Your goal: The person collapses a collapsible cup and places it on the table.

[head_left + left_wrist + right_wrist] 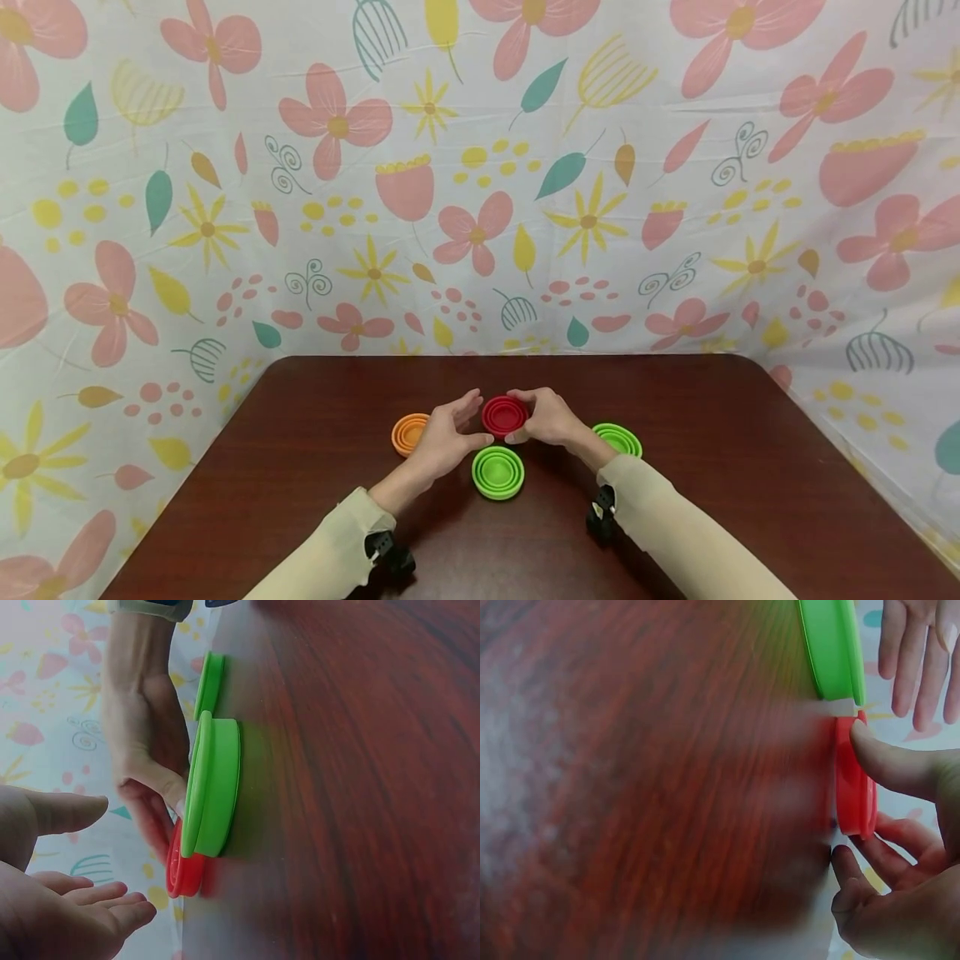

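Note:
A red collapsible silicone cup (505,417), pressed flat into rings, is at the middle of the table. My right hand (551,418) grips it at its right side, thumb (889,761) on the near edge and fingers at the far side. On the left, my left hand (442,440) is spread with thumb and fingers apart, holding nothing, beside the red cup. A green collapsed cup (498,473) lies just in front of the red one. The orange collapsed cup (407,434) is partly hidden behind my left hand.
Another green collapsed cup (619,439) lies to the right, partly covered by my right forearm. The dark wooden table (337,392) reaches back to a flower-printed cloth (480,250). Both wrists wear small black cameras.

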{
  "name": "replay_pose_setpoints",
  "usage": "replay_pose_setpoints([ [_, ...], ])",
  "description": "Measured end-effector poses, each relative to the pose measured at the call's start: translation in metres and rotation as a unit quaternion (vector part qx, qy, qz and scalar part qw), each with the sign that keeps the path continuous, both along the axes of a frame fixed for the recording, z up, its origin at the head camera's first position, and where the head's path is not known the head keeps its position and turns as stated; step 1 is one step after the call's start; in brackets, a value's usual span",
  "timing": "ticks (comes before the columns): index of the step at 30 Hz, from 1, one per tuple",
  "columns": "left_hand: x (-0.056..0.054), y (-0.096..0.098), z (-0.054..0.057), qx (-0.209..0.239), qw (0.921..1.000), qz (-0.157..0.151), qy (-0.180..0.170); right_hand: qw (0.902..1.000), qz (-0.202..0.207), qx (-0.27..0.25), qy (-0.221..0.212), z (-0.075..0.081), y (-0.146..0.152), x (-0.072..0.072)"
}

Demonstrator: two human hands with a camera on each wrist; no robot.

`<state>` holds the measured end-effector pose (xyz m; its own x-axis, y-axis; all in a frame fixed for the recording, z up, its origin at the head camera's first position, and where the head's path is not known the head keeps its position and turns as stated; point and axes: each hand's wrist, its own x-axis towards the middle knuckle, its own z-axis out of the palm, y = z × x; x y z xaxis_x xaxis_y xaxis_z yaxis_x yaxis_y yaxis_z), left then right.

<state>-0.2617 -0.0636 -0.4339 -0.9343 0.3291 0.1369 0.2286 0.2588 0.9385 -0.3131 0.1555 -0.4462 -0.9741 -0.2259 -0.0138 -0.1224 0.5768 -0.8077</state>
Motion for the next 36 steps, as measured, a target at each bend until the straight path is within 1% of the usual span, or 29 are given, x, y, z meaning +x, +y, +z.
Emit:
replay_pose_setpoints([
  [3, 0.001, 0.000, 0.000, 0.002, 1.0000, 0.002, -0.007, 0.9999, 0.004, 0.008, -0.006, 0.001, 0.000, -0.001],
  [8, 0.002, 0.000, -0.001, 0.003, 1.0000, 0.000, -0.004, 0.9997, 0.013, 0.017, -0.014, 0.002, 0.002, -0.004],
  [15, 0.001, 0.001, 0.001, 0.000, 0.9999, -0.006, 0.011, 0.9991, 0.033, 0.026, -0.009, 0.004, 0.005, -0.010],
  [20, 0.001, 0.003, 0.000, -0.007, 0.9999, -0.004, 0.008, 0.9986, 0.043, 0.029, -0.012, 0.004, 0.009, -0.012],
  [22, 0.001, 0.003, -0.001, -0.006, 1.0000, -0.004, 0.004, 0.9984, 0.049, 0.027, -0.013, 0.004, 0.010, -0.013],
  [30, 0.000, 0.004, -0.001, 0.004, 0.9999, -0.007, 0.007, 0.9968, 0.072, 0.023, -0.025, 0.008, 0.015, -0.016],
  [33, -0.001, 0.004, -0.001, 0.007, 0.9999, -0.010, 0.006, 0.9966, 0.073, 0.027, -0.027, 0.010, 0.016, -0.016],
  [36, -0.002, 0.005, 0.000, 0.007, 0.9999, -0.012, 0.008, 0.9973, 0.064, 0.029, -0.020, 0.012, 0.018, -0.014],
])
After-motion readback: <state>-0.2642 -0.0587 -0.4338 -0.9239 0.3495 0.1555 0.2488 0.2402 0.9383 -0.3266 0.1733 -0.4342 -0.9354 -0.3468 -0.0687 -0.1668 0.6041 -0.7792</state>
